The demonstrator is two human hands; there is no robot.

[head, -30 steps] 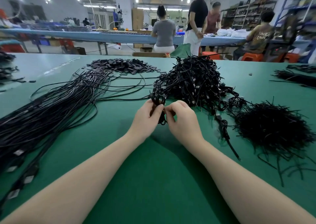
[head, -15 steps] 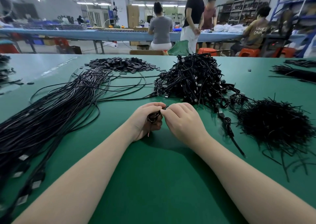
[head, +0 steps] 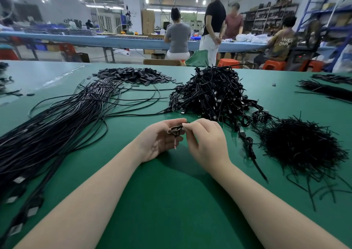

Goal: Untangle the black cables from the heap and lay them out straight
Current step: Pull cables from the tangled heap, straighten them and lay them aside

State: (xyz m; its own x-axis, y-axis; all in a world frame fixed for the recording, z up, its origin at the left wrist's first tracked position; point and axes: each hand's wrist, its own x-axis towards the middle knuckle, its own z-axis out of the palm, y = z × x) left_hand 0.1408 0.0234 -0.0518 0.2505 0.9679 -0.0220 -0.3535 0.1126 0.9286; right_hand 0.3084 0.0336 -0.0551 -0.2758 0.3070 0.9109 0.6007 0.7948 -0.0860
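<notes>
Both hands met over the green tabletop, the left hand cradling a small coiled cable in a curled grip while the right hand pinched its end, just in front of the tangled heap.

Both bare forearms reach in from the near edge of the bench and converge toward its middle, wrists low over the surface. The left hand is turned palm up and partly toward the right, fingers curled, thumb and forefinger closed on a small coiled cable. The right hand shows its back to the camera, knuckles up, fingers bent down and inward, its fingertips pinching the same coil from the other side. The two hands touch at the fingertips
</notes>
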